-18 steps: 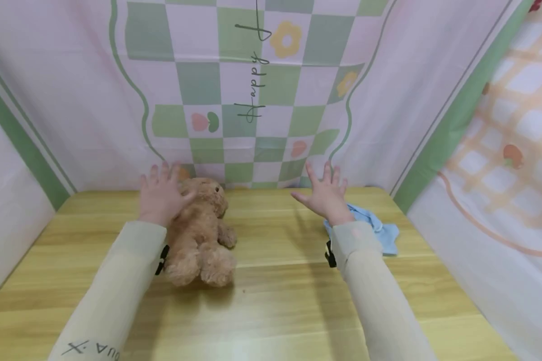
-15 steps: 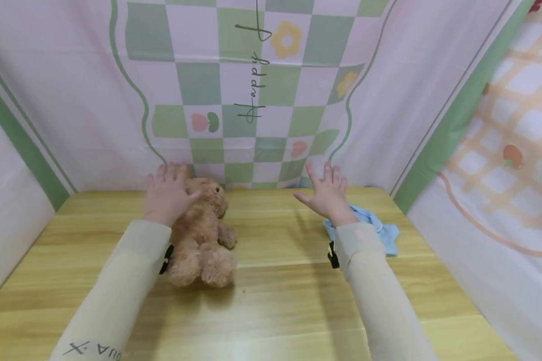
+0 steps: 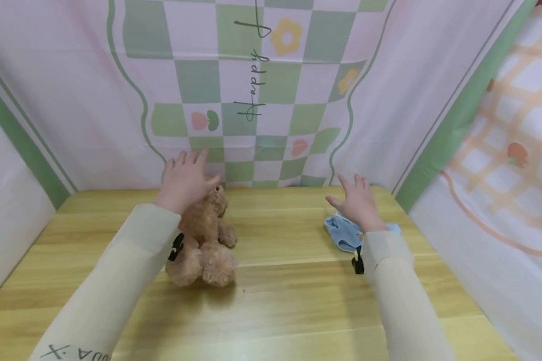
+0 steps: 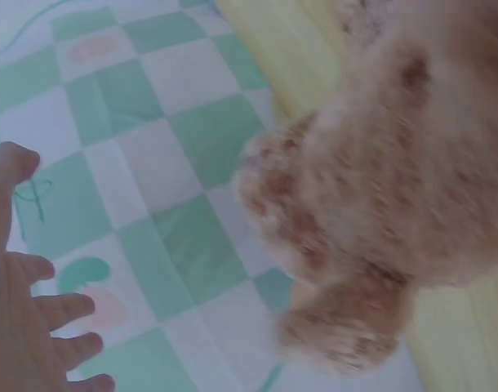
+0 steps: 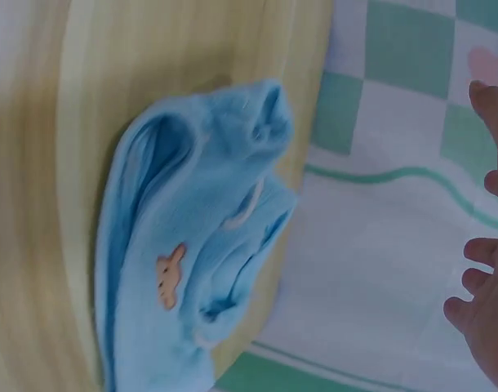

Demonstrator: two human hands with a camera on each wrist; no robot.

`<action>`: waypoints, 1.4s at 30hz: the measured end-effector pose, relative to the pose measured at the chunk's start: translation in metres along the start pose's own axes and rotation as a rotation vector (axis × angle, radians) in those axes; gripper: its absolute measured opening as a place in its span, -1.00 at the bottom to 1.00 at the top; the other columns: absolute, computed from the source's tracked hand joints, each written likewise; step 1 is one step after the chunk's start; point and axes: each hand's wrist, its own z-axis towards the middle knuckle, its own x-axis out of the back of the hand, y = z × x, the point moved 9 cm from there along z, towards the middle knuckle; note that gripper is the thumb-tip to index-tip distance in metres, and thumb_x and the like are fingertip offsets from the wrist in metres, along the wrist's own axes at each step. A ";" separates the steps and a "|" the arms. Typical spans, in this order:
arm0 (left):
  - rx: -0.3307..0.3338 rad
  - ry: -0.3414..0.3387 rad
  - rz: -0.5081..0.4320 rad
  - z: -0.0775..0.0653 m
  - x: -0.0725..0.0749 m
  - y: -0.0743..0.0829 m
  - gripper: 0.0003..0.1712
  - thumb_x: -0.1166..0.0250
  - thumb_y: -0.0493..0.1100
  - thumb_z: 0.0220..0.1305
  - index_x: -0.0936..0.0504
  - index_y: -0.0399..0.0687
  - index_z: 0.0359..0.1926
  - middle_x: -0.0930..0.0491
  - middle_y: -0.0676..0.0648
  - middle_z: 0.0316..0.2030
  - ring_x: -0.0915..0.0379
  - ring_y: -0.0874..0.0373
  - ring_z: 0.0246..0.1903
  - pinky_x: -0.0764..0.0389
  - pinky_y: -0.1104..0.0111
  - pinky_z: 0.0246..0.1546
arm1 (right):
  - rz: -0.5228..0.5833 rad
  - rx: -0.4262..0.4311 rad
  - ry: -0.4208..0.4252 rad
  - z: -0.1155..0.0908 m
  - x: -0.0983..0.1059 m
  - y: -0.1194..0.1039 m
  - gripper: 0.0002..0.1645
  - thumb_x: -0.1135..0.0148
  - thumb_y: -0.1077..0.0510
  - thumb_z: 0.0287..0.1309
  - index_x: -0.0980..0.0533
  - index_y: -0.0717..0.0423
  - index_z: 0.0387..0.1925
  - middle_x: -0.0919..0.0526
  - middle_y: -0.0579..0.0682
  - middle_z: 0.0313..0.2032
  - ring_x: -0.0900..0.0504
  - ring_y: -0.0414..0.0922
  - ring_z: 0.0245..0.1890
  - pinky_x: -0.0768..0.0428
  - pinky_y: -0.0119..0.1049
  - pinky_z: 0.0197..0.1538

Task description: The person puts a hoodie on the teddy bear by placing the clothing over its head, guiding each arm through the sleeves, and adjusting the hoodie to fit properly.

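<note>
A fluffy light-brown teddy bear (image 3: 198, 225) lies on the left half of the wooden table, legs toward me and its head by the far edge. My left hand (image 3: 185, 183), fingers spread, is over the bear's head and hides part of it in the head view. In the left wrist view, that hand (image 4: 24, 327) appears apart from the bear (image 4: 412, 171). On the right lies a small blue doll's garment (image 3: 342, 233); a brown animal-shaped patch (image 5: 171, 276) shows on it. My right hand (image 3: 358, 203) hovers over the garment with extended fingers, holding nothing.
The wooden table (image 3: 280, 301) ends at a hanging cloth (image 3: 275, 85) with green and white checks. More cloth hangs along the left side (image 3: 9, 175) and the right side (image 3: 501, 215), enclosing the table.
My left hand has moved right and up over the bear's head. My right hand has shifted right and slightly nearer to me, uncovering the garment's left part. Bear and garment stay put.
</note>
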 end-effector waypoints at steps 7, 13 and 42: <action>0.024 -0.078 0.151 0.004 -0.001 0.031 -0.13 0.06 0.24 0.40 0.09 -0.15 0.50 -0.03 -0.32 0.44 0.09 -0.34 0.42 -0.01 -0.14 0.43 | -0.007 -0.062 -0.006 -0.012 -0.001 0.043 -0.12 -0.02 -0.09 0.33 0.02 0.35 0.43 0.12 0.58 0.36 0.13 0.47 0.37 0.08 0.34 0.39; -0.029 -0.040 0.146 0.007 -0.004 0.066 -0.27 -0.06 0.16 0.38 -0.21 -0.17 0.38 -0.30 -0.27 0.33 -0.19 -0.26 0.32 -0.23 -0.08 0.36 | 0.044 -0.118 -0.053 -0.025 -0.008 0.075 -0.13 -0.02 -0.04 0.32 0.03 0.40 0.42 0.16 0.60 0.35 0.14 0.51 0.35 0.06 0.41 0.35; -0.360 0.238 0.098 0.006 -0.154 0.222 -0.73 -0.19 -0.09 0.30 -0.64 0.09 0.00 -0.70 0.10 -0.13 -0.63 0.27 -0.19 -0.65 0.48 -0.20 | 0.053 -0.094 -0.086 -0.058 -0.062 0.139 -0.47 0.04 0.24 0.27 -0.33 0.54 0.17 -0.33 0.57 0.16 -0.27 0.49 0.18 -0.25 0.35 0.24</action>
